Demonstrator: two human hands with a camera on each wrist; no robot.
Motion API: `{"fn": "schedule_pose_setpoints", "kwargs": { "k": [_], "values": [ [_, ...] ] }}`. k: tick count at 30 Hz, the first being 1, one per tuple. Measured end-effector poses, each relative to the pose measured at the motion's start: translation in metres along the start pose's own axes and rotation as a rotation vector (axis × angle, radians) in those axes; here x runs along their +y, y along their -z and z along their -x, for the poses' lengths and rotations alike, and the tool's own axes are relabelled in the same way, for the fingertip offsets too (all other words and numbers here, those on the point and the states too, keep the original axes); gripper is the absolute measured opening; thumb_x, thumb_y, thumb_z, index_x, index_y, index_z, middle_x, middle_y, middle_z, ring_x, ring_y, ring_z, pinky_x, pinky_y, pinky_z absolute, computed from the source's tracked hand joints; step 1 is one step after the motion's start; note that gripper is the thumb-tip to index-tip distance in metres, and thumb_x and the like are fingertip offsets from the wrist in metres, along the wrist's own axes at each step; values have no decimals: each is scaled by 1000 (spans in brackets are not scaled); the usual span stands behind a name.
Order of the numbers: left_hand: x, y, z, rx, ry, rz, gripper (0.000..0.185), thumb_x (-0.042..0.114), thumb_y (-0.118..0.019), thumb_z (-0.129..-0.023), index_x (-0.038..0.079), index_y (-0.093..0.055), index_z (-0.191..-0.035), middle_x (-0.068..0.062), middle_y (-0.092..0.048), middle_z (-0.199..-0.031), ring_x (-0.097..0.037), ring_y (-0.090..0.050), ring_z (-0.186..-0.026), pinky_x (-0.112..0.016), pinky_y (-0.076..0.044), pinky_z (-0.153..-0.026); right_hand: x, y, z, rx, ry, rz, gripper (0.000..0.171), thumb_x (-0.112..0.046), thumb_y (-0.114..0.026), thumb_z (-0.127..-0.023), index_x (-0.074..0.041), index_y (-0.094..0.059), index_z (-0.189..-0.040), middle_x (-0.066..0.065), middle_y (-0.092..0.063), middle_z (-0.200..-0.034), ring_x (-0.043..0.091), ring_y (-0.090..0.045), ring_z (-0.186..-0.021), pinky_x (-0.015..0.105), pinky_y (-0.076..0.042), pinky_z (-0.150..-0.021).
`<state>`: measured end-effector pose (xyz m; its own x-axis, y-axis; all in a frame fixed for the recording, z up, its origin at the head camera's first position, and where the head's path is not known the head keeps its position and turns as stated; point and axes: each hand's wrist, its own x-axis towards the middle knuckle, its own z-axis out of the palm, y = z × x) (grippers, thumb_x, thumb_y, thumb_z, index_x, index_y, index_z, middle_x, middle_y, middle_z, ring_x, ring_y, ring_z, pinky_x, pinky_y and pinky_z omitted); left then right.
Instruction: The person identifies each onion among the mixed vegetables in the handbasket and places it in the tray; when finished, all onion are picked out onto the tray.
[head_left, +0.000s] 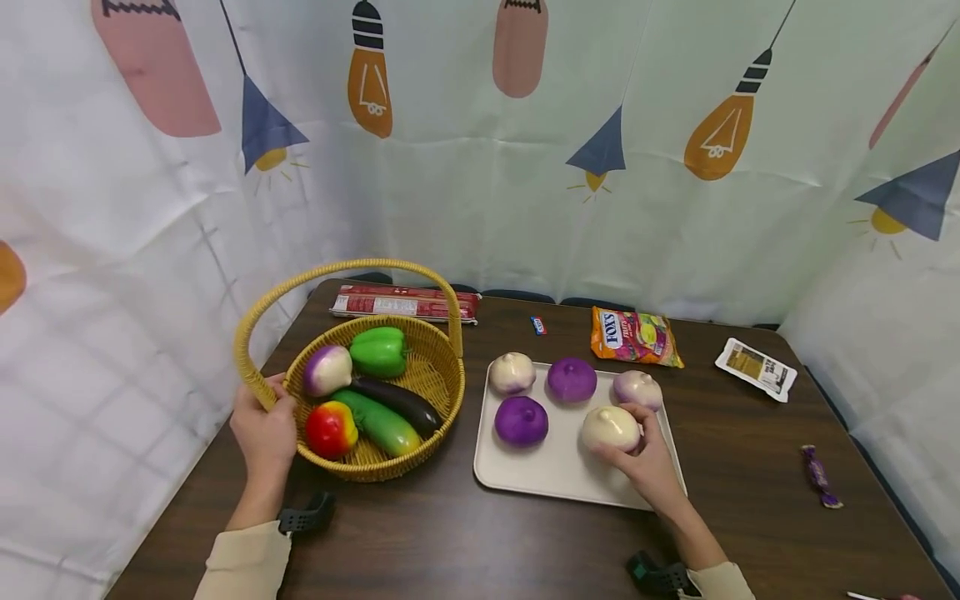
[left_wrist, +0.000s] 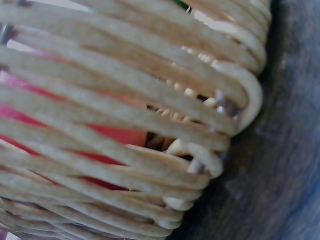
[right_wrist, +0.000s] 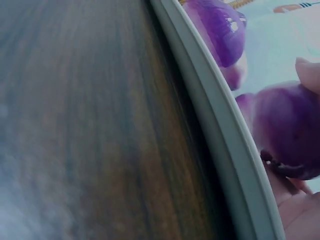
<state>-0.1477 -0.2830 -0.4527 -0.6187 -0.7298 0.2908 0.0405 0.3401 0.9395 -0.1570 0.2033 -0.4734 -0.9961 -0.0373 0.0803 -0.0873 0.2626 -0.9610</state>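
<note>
My left hand [head_left: 266, 425] grips the yellow wicker basket [head_left: 356, 471] at its left rim, where the arched handle meets it. Inside lie a purple-and-white turnip [head_left: 327, 371], a green bell pepper [head_left: 378, 352], an eggplant [head_left: 401, 402], a green cucumber-like vegetable [head_left: 378, 422] and a red-and-yellow fruit [head_left: 331, 430]. In the left wrist view, the basket's weave [left_wrist: 110, 115] fills most of the frame. My right hand [head_left: 648, 462] holds a turnip [head_left: 611, 428], pale side up, over the right half of a white tray [head_left: 555, 483]; its purple underside shows in the right wrist view.
On the tray sit several other turnips, including a purple-side-up one [head_left: 521, 421] and a pale one [head_left: 512, 372]. Behind are a long red packet [head_left: 405, 302], a small wrapped candy [head_left: 538, 325] and an orange candy bag [head_left: 636, 337]. A white pouch [head_left: 756, 369] and purple-wrapped candy [head_left: 821, 477] lie right.
</note>
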Motion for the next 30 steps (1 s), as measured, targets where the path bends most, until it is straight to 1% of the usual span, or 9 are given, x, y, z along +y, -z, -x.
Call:
{"fn": "schedule_pose_setpoints", "kwargs": {
  "k": [3, 7, 10, 15, 18, 20, 24, 28, 30],
  "values": [
    [0, -1, 0, -9, 0, 5, 8, -5, -55, -81, -1, -56, -88, -15, -67, -108, -3, -53, -89, -23, -40, -76, 3, 3, 0, -8, 24, 29, 72, -4, -77, -79, -3, -37, -139, 14, -44, -133, 10, -53, -101, 19, -46, -82],
    [0, 0, 1, -10, 8, 9, 8, -4, -54, -82, 1, -57, -87, -14, -67, -108, -5, -53, -89, -23, -40, -75, 9, 4, -2, -31, 83, 106, 72, -9, -79, -79, -9, -42, -141, 11, -44, -140, 10, -50, -107, 18, -44, -86],
    [0, 1, 2, -7, 15, 2, 7, -3, -54, -82, 2, -57, -87, -13, -68, -108, -5, -53, -89, -23, -40, -75, 13, 3, -2, -48, 115, 147, 72, -9, -81, -77, -9, -45, -139, 10, -46, -137, 11, -51, -106, 18, -45, -85],
    [0, 0, 3, -9, 12, 1, 6, -3, -54, -82, 1, -56, -87, -14, -67, -108, -5, -53, -90, -23, -40, -75, 16, 0, -2, -100, 134, 96, 76, -7, -83, -74, -4, -40, -137, 14, -44, -137, 13, -56, -107, 19, -47, -85],
    [1, 0, 2, -10, 6, 2, 7, -2, -54, -82, -1, -56, -89, -14, -67, -108, -5, -53, -89, -23, -40, -75, 17, -1, -2, -117, 164, 94, 77, -7, -84, -73, -3, -40, -136, 15, -42, -137, 11, -53, -113, 16, -44, -89],
    [1, -1, 2, -9, 3, 2, 8, -2, -55, -82, -3, -56, -90, -14, -67, -107, -4, -52, -88, -23, -40, -75, 18, -2, -2, -104, 192, 122, 75, -8, -84, -73, -3, -44, -136, 15, -44, -137, 12, -51, -115, 13, -41, -92],
    [1, -2, 2, -7, -2, 1, 8, -2, -55, -82, -4, -56, -89, -14, -67, -107, -2, -51, -87, -23, -39, -75, 18, -3, -2, -84, 228, 145, 70, -9, -82, -76, -5, -48, -137, 16, -52, -137, 23, -49, -124, 10, -35, -98],
    [1, -2, 2, -1, 1, -2, 7, -1, -54, -82, -3, -56, -88, -13, -68, -107, -3, -51, -85, -23, -39, -74, 19, -5, -3, -91, 209, 127, 70, -10, -80, -79, -3, -44, -139, 18, -51, -139, 32, -43, -132, 10, -30, -101],
    [0, -1, 1, 2, 4, -3, 6, -1, -54, -83, -2, -57, -88, -11, -68, -106, -4, -52, -85, -23, -39, -73, 14, -7, -2, -83, 204, 154, 71, -10, -80, -79, -1, -43, -139, 20, -50, -139, 35, -46, -130, 16, -33, -103]
  ]
}}
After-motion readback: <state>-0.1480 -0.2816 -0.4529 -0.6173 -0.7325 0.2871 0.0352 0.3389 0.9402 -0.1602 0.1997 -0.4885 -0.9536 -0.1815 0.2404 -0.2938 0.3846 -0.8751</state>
